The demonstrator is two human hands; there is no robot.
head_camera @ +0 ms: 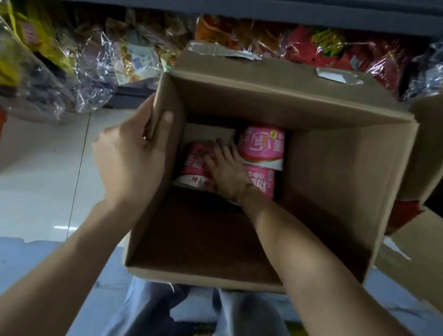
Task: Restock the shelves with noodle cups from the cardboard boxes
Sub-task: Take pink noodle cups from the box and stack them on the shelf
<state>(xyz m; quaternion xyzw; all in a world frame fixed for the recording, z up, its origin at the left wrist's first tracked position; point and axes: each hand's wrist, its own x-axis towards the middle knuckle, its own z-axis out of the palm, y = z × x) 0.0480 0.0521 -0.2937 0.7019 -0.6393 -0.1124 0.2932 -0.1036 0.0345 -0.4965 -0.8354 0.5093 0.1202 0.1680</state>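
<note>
Gripping cardboard box wall: left hand; right hand fingers spread flat on three pink noodle cups.

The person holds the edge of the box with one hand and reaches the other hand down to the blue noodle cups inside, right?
Almost. The noodle cups are pink, not blue, as the head view shows. The rest holds: the left hand grips the edge of the cardboard box, and the right hand reaches down to the cups.

dim overall; deep shadow inside the box; pale glare on the floor; plastic wrappers glinting; soft blur, edges stretched by wide lens.
</note>
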